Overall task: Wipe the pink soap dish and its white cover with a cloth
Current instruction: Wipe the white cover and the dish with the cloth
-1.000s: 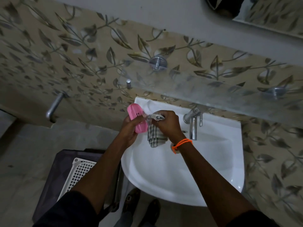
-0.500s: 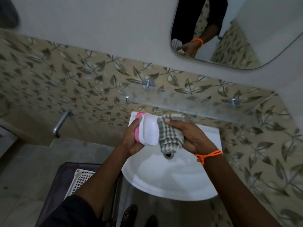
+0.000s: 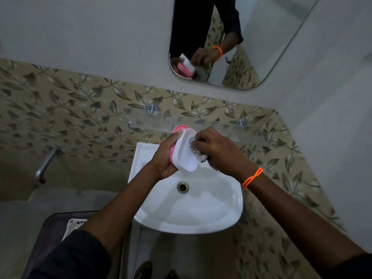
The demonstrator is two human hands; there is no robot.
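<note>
A person stood at a white sink (image 3: pixel 187 214) and held the soap dish up over it, close to the far wall. That way, any drips or bits would likely fall into the bowl and not on the floor.

The left hand (image 3: pixel 164 158) was curled round the pink soap dish (image 3: pixel 174 130), with the thumb on top and the fingers wrapped round the side. Only a thin pink edge showed, because the white cover (image 3: pixel 186 152) sat over it and hid the rest. The cover faced right, toward the other hand, so it was easy to rub.

The right hand (image 3: pixel 218 150) was bunched up and gripped the cloth (image 3: pixel 198 154). It pushed the cloth against the right side of the white cover. Most of the cloth was hidden under the fingers, and only a small checked bit peeked out. An orange band (image 3: pixel 252 177) went round the right wrist.

It looked like the cover was being wiped at this moment. How clean the pink part was could not be told from here.

Above the sink hung a mirror (image 3: pixel 281 47), and it showed the same hands and dish from the far side. The wall behind had tiles (image 3: pixel 80 109) with a leaf pattern. A metal tap (image 3: pixel 45 165) stuck out of the wall on the left. Near the left arm, low down, was a white basket (image 3: pixel 73 225) with small holes.
</note>
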